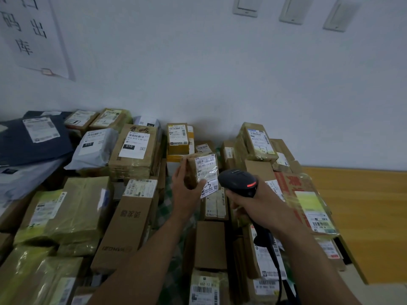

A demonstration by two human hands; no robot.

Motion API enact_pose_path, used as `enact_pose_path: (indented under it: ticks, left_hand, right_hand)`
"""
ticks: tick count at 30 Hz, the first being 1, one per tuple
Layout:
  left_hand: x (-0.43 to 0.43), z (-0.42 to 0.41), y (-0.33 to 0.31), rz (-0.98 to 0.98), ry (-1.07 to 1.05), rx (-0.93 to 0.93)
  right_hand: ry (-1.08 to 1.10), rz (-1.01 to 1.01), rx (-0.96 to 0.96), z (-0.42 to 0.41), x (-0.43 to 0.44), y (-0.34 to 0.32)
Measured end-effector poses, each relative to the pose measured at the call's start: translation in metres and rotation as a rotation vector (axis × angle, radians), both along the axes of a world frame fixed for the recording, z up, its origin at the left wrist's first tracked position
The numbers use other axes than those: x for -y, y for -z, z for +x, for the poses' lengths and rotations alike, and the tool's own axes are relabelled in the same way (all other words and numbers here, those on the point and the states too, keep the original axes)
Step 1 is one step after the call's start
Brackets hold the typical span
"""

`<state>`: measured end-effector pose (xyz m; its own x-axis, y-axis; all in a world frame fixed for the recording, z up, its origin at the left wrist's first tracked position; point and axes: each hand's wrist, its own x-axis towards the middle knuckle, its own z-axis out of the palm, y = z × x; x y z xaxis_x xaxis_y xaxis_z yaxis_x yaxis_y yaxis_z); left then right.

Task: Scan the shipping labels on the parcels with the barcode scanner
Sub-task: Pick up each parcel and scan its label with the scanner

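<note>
The left hand (pixel 185 190) is closed around a small brown cardboard parcel (pixel 199 172), lifted above the pile, its white shipping label (pixel 208 173) facing the camera. At its 3 o'clock, the right hand (pixel 253 201) grips a black handheld barcode scanner (pixel 239 182).

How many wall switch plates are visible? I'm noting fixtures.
3, in a row along the wall's top right: left plate, middle plate, right plate. Others may lie outside the frame.
</note>
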<state>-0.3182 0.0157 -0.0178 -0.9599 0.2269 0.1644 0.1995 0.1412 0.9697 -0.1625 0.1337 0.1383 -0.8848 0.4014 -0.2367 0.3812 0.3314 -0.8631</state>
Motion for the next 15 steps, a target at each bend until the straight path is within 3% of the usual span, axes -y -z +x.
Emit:
enact_pose_path:
  ticks: [15]
  left_hand:
    - [-0.006, -0.012, 0.021, -0.003, -0.018, 0.029]
  right_hand:
    - [-0.014, -0.015, 0.012, -0.005, -0.010, 0.003]
